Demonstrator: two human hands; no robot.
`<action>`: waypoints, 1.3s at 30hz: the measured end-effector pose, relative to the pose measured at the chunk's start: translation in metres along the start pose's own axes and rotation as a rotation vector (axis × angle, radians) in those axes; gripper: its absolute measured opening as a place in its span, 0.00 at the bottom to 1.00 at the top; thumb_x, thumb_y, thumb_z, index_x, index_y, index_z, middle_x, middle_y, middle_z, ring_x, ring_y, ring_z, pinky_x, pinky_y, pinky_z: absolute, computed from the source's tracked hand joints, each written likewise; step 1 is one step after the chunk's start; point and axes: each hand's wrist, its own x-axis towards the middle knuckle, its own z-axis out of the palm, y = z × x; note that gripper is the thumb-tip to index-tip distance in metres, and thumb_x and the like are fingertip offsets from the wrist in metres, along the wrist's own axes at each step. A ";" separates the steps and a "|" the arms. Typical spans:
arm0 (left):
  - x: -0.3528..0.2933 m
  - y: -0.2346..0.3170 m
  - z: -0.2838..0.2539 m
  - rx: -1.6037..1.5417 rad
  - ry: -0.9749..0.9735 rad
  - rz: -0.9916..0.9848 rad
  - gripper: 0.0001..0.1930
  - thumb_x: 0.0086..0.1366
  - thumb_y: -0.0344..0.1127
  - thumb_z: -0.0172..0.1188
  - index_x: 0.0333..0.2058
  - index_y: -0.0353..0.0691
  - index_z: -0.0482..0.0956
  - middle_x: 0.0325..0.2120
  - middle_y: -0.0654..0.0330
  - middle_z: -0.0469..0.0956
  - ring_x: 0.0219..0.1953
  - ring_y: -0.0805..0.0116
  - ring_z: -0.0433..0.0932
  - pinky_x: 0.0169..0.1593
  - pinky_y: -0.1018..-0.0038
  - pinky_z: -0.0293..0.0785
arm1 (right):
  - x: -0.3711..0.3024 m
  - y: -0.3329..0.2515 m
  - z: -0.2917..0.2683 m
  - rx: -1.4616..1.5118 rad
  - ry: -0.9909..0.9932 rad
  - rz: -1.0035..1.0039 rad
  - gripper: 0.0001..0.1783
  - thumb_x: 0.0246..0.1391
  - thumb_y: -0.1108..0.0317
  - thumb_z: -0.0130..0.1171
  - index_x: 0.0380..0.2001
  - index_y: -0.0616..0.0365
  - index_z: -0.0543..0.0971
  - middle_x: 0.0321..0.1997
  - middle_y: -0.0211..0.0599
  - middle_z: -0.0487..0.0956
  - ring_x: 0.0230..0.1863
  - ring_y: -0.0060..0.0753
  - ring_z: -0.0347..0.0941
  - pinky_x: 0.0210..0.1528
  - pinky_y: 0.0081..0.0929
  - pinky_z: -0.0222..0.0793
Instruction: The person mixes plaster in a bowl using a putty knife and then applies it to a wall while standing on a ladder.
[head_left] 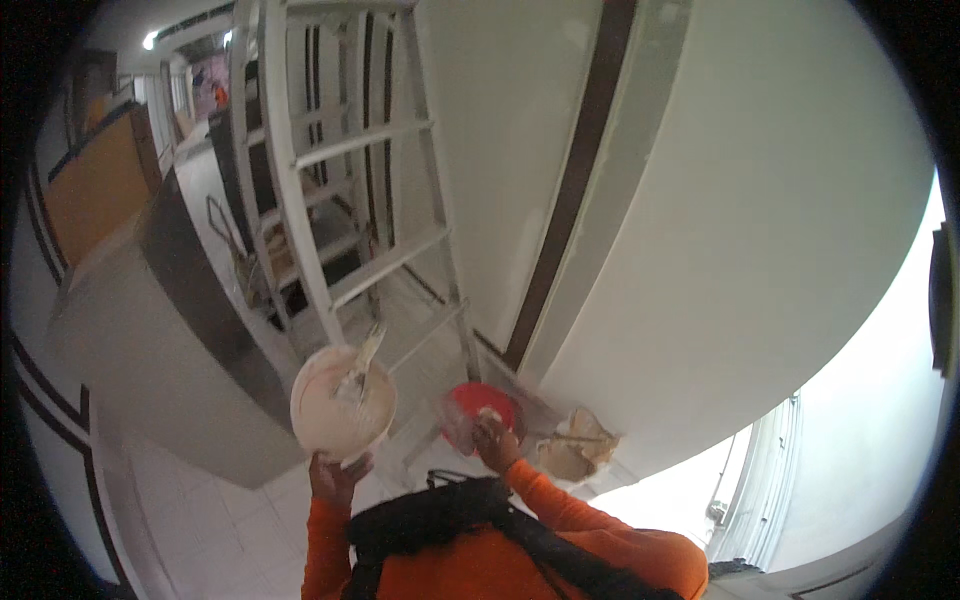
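Note:
My left hand [338, 474] grips a round white bucket [318, 408] by its near rim. Pale paste lies inside this bucket, and a paste-smeared tool [368, 350] stands in it, its handle leaning over the far rim. My right hand [496, 445] is closed, above or against a red bucket [500, 398] to the right. A pale, blurred shape shows by its fingers; whether that is a held tool cannot be made out. Beside the red bucket sits a crumpled, opened tan bag [570, 457], with a thin stick-like thing across it.
A metal stepladder [388, 268] stands just ahead, its feet close to the buckets. At right is a large pale wall panel [760, 200], next to a dark vertical strip [572, 190]. A grey counter [180, 350] runs along the left. Light tiles [235, 520] cover the floor.

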 end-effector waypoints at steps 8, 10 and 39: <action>0.019 0.030 -0.026 0.040 -0.210 -0.084 0.34 0.59 0.53 0.46 0.58 0.35 0.54 0.52 0.47 0.64 0.47 0.43 0.70 0.51 0.51 0.67 | -0.004 -0.071 0.009 0.581 0.049 0.318 0.16 0.54 0.64 0.49 0.44 0.61 0.70 0.40 0.45 0.75 0.39 0.44 0.73 0.41 0.37 0.69; 0.019 0.041 -0.022 0.002 -0.185 -0.116 0.32 0.59 0.49 0.48 0.57 0.37 0.54 0.53 0.48 0.62 0.48 0.43 0.71 0.51 0.51 0.67 | -0.011 -0.067 0.038 0.799 -0.048 0.519 0.23 0.59 0.54 0.42 0.46 0.63 0.71 0.34 0.45 0.78 0.34 0.33 0.75 0.38 0.32 0.70; 0.098 0.136 -0.031 0.961 -0.581 -0.369 0.36 0.55 0.65 0.51 0.49 0.38 0.69 0.29 0.49 0.78 0.21 0.65 0.78 0.24 0.72 0.75 | -0.021 -0.164 0.054 1.469 0.239 0.640 0.31 0.46 0.58 0.60 0.53 0.56 0.64 0.51 0.42 0.68 0.49 0.42 0.66 0.48 0.42 0.67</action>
